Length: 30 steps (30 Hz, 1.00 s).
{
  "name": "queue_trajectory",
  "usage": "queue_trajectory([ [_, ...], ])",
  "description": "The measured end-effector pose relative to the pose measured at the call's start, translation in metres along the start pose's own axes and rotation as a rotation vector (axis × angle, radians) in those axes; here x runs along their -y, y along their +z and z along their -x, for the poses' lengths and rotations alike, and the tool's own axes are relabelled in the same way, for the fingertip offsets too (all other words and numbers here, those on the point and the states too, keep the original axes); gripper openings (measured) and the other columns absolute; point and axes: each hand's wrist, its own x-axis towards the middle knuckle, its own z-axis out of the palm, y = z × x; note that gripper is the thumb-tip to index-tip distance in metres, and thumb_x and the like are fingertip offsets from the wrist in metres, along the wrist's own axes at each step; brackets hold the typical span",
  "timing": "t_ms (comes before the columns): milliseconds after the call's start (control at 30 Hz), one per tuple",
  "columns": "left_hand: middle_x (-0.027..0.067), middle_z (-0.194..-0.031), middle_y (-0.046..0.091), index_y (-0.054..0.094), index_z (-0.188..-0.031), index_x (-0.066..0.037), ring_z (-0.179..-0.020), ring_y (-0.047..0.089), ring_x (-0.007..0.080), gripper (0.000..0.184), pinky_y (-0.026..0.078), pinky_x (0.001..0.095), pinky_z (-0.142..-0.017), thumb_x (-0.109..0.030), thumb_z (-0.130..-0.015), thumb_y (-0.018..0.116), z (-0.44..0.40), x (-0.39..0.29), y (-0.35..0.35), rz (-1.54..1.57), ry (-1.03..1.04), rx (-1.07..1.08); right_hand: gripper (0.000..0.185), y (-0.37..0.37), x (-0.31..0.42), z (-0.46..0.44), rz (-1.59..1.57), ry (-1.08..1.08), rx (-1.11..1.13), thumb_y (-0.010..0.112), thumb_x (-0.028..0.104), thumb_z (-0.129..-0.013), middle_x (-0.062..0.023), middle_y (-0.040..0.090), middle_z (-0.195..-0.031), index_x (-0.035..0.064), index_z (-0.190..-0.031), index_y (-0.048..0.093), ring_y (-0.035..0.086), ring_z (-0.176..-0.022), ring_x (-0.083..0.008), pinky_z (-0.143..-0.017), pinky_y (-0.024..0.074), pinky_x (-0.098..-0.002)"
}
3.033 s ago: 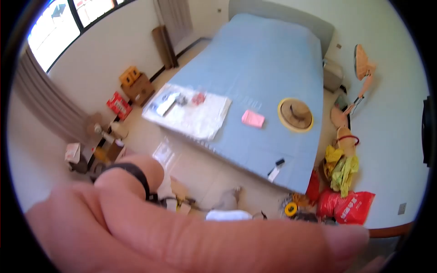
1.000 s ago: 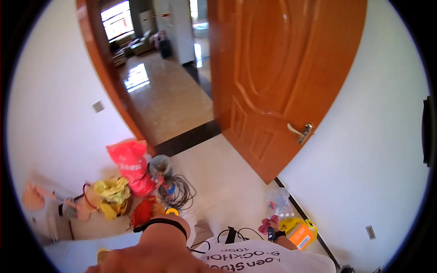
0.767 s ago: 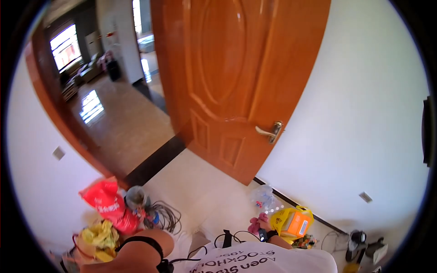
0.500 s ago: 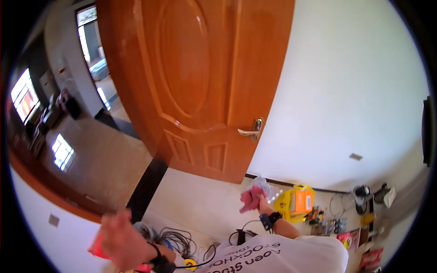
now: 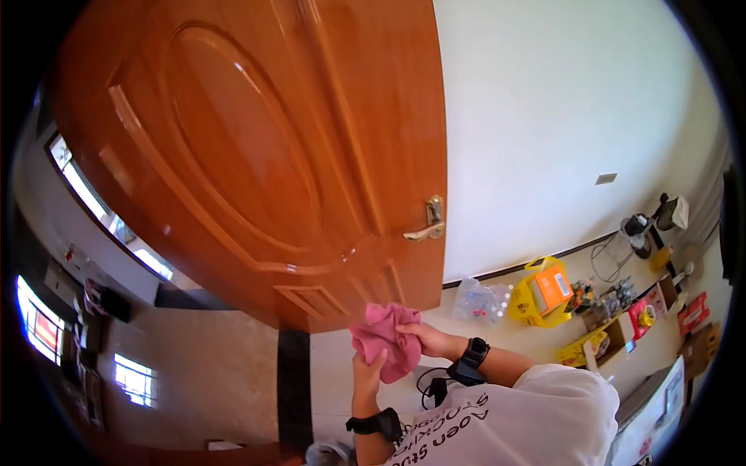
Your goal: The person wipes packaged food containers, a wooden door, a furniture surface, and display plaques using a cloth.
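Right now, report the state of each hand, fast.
Left hand: closed, holding the lower left of the pink cloth.
Right hand: closed, holding the same cloth at its right side.

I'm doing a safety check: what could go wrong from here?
The pink cloth between the left hand and right hand might catch on the door handle. The door stands open, so it could swing if pressed. The clear plastic on the floor near it might be slippery underfoot.
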Motion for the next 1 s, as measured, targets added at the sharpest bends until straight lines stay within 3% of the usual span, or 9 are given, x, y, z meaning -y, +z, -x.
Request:
queue_trajectory([
  [67,0.0012,-0.077,0.054,0.052,-0.089,0.003,-0.068,0.05,0.0091,0.022,0.041,0.0223,-0.061,-0.009,-0.071,0.06,-0.025,-0.012,-0.012,-0.341,0.082,-0.078,0.04,-0.021,-0.006,-0.031,0.117,-0.081,-0.038,0.05,0.016,-0.079,-0.0088,0.046,-0.111,0.0028,-0.115,0.037,0.045,-0.101,-0.0165,-0.087,0.0357,-0.0282],
  [233,-0.0021,-0.06,0.048,0.053,-0.072,0.0,-0.053,0.042,0.004,0.008,0.034,0.0179,-0.048,-0.007,-0.073,0.057,-0.097,-0.052,-0.066,-0.377,0.035,-0.193,0.023,-0.039,0.012,-0.122,0.286,-0.103,-0.082,0.057,0.006,-0.074,0.0002,0.055,-0.084,0.0025,-0.096,0.052,0.05,-0.08,-0.0077,-0.075,0.0392,-0.0212],
  [367,-0.0009,-0.065,0.05,0.054,-0.08,0.002,-0.058,0.045,0.0057,0.01,0.036,0.0189,-0.054,-0.006,-0.074,0.056,-0.133,-0.093,-0.085,-0.27,0.072,-0.285,0.026,-0.048,0.023,-0.19,0.398,-0.238,-0.122,0.06,0.004,-0.071,0.0002,0.055,-0.084,0.0018,-0.095,0.051,0.05,-0.078,-0.0074,-0.074,0.0399,-0.0206],
  [433,0.004,-0.082,0.055,0.053,-0.088,0.004,-0.077,0.05,0.0105,0.016,0.038,0.0229,-0.073,-0.006,-0.076,0.053,-0.148,-0.1,-0.11,-0.233,0.098,-0.298,0.026,-0.044,0.036,-0.21,0.399,-0.297,-0.108,0.062,0.004,-0.069,0.0006,0.054,-0.085,0.0003,-0.093,0.051,0.05,-0.077,-0.0075,-0.072,0.0405,-0.0203],
  [500,0.0043,-0.086,0.054,0.054,-0.088,0.004,-0.083,0.05,0.0118,0.015,0.036,0.0245,-0.078,-0.005,-0.076,0.053,-0.161,-0.11,-0.118,-0.254,0.122,-0.335,0.026,-0.049,0.033,-0.239,0.707,-0.372,-0.222,0.063,0.001,-0.067,0.0006,0.054,-0.084,-0.0008,-0.09,0.051,0.05,-0.075,-0.0078,-0.07,0.0411,-0.0199],
  [567,0.0056,-0.09,0.053,0.055,-0.086,0.003,-0.089,0.048,0.0133,0.013,0.033,0.0261,-0.082,-0.005,-0.076,0.052,-0.171,-0.113,-0.138,-0.393,0.386,-0.285,0.026,-0.042,0.03,-0.255,0.76,-0.304,-0.257,0.064,0.001,-0.066,0.0002,0.053,-0.084,-0.0001,-0.088,0.052,0.049,-0.079,-0.0077,-0.073,0.04,-0.0205],
  [633,0.0086,-0.096,0.052,0.053,-0.09,0.003,-0.093,0.047,0.016,0.016,0.031,0.029,-0.086,-0.006,-0.076,0.052,-0.174,-0.113,-0.164,-0.351,0.352,-0.308,0.028,-0.03,0.024,-0.272,0.677,-0.512,-0.187,0.064,0.006,-0.066,-0.0033,0.054,-0.088,0.0004,-0.092,0.053,0.049,-0.082,-0.0097,-0.075,0.0394,-0.0227],
  [833,0.0119,-0.103,0.048,0.044,-0.103,0.002,-0.1,0.045,0.0225,0.033,0.034,0.0352,-0.087,-0.006,-0.073,0.053,-0.216,-0.117,-0.258,0.54,-0.049,0.13,0.049,0.02,0.003,-0.319,0.384,-0.525,-0.296,0.057,-0.005,-0.069,-0.0052,0.046,-0.1,0.0039,-0.112,0.035,0.045,-0.093,-0.0126,-0.081,0.0378,-0.0255],
  [1000,0.0104,-0.114,0.041,0.024,-0.122,0.001,-0.099,0.045,0.0171,0.056,0.039,0.0277,-0.079,-0.007,-0.075,0.052,-0.251,-0.156,-0.292,0.274,-0.067,0.181,0.057,0.085,-0.024,-0.359,0.401,-0.757,-0.429,0.057,-0.004,-0.069,-0.0064,0.046,-0.101,0.0076,-0.119,0.03,0.045,-0.094,-0.0153,-0.081,0.0374,-0.027],
])
